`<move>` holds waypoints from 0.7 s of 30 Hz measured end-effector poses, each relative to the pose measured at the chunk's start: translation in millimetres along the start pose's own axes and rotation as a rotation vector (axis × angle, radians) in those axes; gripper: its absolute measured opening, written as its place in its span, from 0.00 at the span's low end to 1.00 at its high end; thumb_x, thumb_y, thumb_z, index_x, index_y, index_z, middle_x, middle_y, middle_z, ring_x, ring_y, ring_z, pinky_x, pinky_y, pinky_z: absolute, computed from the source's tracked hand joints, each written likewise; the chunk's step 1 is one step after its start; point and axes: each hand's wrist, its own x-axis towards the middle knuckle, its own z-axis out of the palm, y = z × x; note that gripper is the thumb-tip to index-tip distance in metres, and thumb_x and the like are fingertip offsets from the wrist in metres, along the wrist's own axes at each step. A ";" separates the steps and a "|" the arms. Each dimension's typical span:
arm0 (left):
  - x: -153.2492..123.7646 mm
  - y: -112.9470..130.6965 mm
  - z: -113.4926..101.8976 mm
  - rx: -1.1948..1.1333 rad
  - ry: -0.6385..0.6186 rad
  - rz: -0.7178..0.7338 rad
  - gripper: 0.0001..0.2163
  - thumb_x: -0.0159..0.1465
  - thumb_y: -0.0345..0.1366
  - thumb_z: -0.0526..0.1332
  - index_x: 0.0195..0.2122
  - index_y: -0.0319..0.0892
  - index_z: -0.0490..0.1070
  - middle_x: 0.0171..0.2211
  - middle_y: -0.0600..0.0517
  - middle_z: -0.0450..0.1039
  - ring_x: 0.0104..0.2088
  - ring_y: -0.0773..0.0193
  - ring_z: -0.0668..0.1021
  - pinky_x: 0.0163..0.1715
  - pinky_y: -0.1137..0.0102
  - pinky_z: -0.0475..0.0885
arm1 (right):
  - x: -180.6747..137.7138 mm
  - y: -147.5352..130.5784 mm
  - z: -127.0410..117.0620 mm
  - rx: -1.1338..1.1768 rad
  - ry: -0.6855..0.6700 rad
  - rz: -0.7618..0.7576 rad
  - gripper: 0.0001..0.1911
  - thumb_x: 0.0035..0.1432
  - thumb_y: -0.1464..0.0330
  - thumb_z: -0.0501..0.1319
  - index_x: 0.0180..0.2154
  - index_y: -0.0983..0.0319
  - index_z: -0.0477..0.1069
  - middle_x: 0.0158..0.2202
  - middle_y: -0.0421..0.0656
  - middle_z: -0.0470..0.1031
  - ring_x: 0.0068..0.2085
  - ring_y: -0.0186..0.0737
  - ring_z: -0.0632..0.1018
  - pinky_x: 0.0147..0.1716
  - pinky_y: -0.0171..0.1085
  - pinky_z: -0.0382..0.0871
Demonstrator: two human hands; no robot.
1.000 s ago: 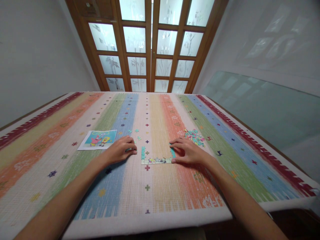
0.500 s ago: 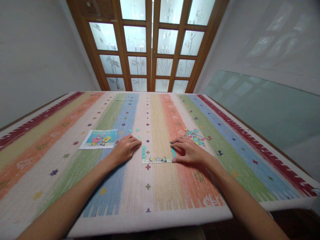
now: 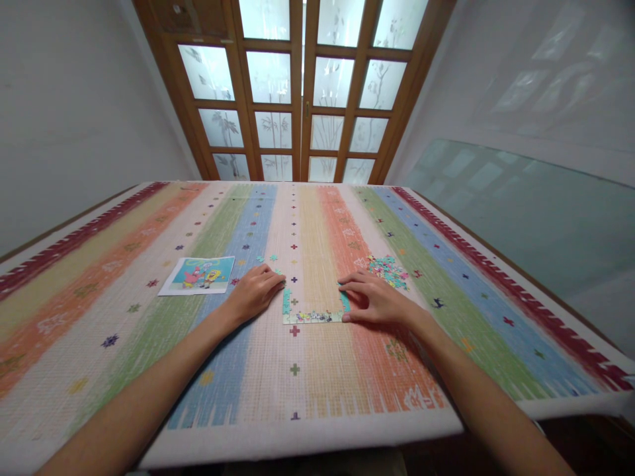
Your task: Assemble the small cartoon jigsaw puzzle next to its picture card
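A partly joined jigsaw puzzle (image 3: 312,318) lies flat on the table as a U shape, with a printed bottom row and teal pieces up both sides. My left hand (image 3: 258,291) is at the top of its left column, fingers pressed together; whatever they pinch is hidden. On the other side, my right hand (image 3: 374,299) grips the right column (image 3: 345,301), thumb at the bottom corner and fingertips near the top. Some loose teal puzzle pieces (image 3: 273,258) lie just beyond my left hand. A heap of mixed puzzle pieces (image 3: 387,271) sits behind my right hand.
A printed cartoon picture (image 3: 198,276) lies flat left of my left hand. The striped tablecloth (image 3: 317,383) covers the table, whose front edge runs close below my forearms. Glass-paned wooden doors (image 3: 300,99) stand beyond, and a pale glass panel (image 3: 520,218) is at the right.
My left hand has shifted slightly right, closer to the top of the puzzle's left column. The right hand stays in place on the right column.
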 end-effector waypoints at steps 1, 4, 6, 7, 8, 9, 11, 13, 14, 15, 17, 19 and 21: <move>0.0 -1.1 0.1 -0.007 -0.006 -0.005 0.12 0.75 0.36 0.52 0.44 0.43 0.75 0.35 0.47 0.78 0.39 0.55 0.73 0.42 0.60 0.72 | -0.1 -0.2 0.0 0.001 0.001 0.004 0.26 0.54 0.55 0.75 0.51 0.58 0.78 0.56 0.51 0.76 0.56 0.55 0.75 0.57 0.55 0.71; 0.4 -4.4 -0.1 -0.024 -0.034 -0.018 0.11 0.74 0.35 0.53 0.45 0.44 0.75 0.35 0.47 0.78 0.40 0.55 0.73 0.42 0.60 0.72 | -0.1 -0.4 0.3 0.006 0.009 0.010 0.26 0.54 0.55 0.75 0.52 0.57 0.78 0.56 0.51 0.76 0.56 0.55 0.75 0.58 0.56 0.70; 1.5 -5.5 -0.9 -0.022 -0.053 -0.013 0.11 0.74 0.35 0.53 0.45 0.45 0.75 0.35 0.47 0.78 0.40 0.54 0.73 0.42 0.61 0.72 | -0.1 -0.3 0.5 0.011 0.011 0.006 0.26 0.54 0.55 0.75 0.52 0.58 0.78 0.56 0.51 0.76 0.56 0.55 0.75 0.58 0.56 0.70; 2.2 -5.5 -1.5 -0.016 -0.065 -0.005 0.11 0.74 0.36 0.52 0.45 0.45 0.75 0.36 0.47 0.78 0.40 0.54 0.74 0.42 0.61 0.71 | 0.0 -0.1 0.6 0.013 0.011 0.004 0.26 0.54 0.55 0.75 0.52 0.58 0.78 0.56 0.52 0.76 0.56 0.55 0.75 0.58 0.56 0.70; 3.0 -5.2 -2.2 -0.007 -0.076 0.005 0.12 0.75 0.36 0.52 0.45 0.45 0.75 0.37 0.46 0.79 0.40 0.54 0.74 0.42 0.60 0.71 | 0.0 0.0 0.6 0.014 0.010 0.003 0.27 0.54 0.54 0.75 0.52 0.58 0.78 0.56 0.52 0.76 0.56 0.55 0.75 0.58 0.56 0.70; 3.8 -4.7 -2.9 0.003 -0.088 0.016 0.12 0.75 0.36 0.51 0.45 0.46 0.75 0.37 0.46 0.79 0.40 0.54 0.74 0.43 0.60 0.71 | 0.0 0.2 0.6 0.014 0.010 0.004 0.27 0.54 0.54 0.75 0.52 0.58 0.78 0.56 0.52 0.76 0.56 0.55 0.75 0.58 0.56 0.70; 4.9 -3.6 -4.0 0.015 -0.102 0.041 0.14 0.76 0.36 0.49 0.45 0.46 0.75 0.38 0.46 0.79 0.40 0.54 0.74 0.43 0.60 0.71 | -0.1 0.4 0.4 0.010 0.011 0.008 0.27 0.54 0.54 0.75 0.53 0.58 0.78 0.56 0.52 0.76 0.56 0.55 0.75 0.57 0.56 0.70; 5.3 -2.9 -4.4 0.018 -0.091 0.055 0.15 0.76 0.36 0.48 0.46 0.44 0.75 0.37 0.45 0.79 0.39 0.53 0.74 0.42 0.60 0.71 | -0.1 0.6 0.1 0.004 0.008 0.006 0.27 0.54 0.55 0.75 0.53 0.58 0.78 0.57 0.52 0.76 0.56 0.55 0.75 0.57 0.55 0.71; 5.2 -2.8 -4.2 0.017 -0.078 0.059 0.15 0.76 0.36 0.48 0.46 0.44 0.75 0.37 0.45 0.79 0.39 0.53 0.74 0.42 0.60 0.71 | -0.1 0.6 -0.1 0.002 0.006 0.002 0.27 0.54 0.55 0.75 0.52 0.58 0.78 0.57 0.52 0.76 0.56 0.55 0.75 0.57 0.55 0.71; 4.9 -2.9 -3.9 0.014 -0.064 0.059 0.14 0.77 0.36 0.48 0.46 0.43 0.75 0.37 0.45 0.78 0.39 0.53 0.74 0.42 0.60 0.71 | 0.0 0.6 -0.3 0.000 0.003 -0.003 0.27 0.54 0.55 0.75 0.52 0.58 0.77 0.56 0.52 0.76 0.56 0.55 0.75 0.57 0.55 0.71; 4.4 -3.1 -3.1 0.002 -0.041 0.056 0.14 0.77 0.37 0.49 0.47 0.43 0.74 0.36 0.45 0.78 0.39 0.54 0.74 0.41 0.61 0.72 | 0.2 0.3 -0.5 0.000 -0.002 -0.006 0.26 0.54 0.55 0.75 0.52 0.58 0.77 0.56 0.51 0.76 0.56 0.55 0.75 0.57 0.55 0.71; 4.1 -2.7 -2.7 -0.024 -0.039 0.048 0.13 0.76 0.37 0.50 0.47 0.43 0.74 0.35 0.46 0.78 0.39 0.54 0.74 0.41 0.62 0.72 | 0.4 -0.1 -0.6 0.002 -0.002 -0.002 0.26 0.54 0.56 0.75 0.52 0.56 0.78 0.56 0.50 0.76 0.56 0.55 0.76 0.58 0.55 0.71; 4.3 -1.3 -3.0 -0.054 -0.050 0.029 0.12 0.76 0.37 0.50 0.48 0.44 0.74 0.35 0.47 0.77 0.39 0.55 0.75 0.41 0.62 0.72 | 0.5 -0.4 -0.4 0.003 0.003 0.001 0.25 0.54 0.55 0.75 0.51 0.56 0.78 0.56 0.50 0.76 0.56 0.55 0.76 0.57 0.54 0.71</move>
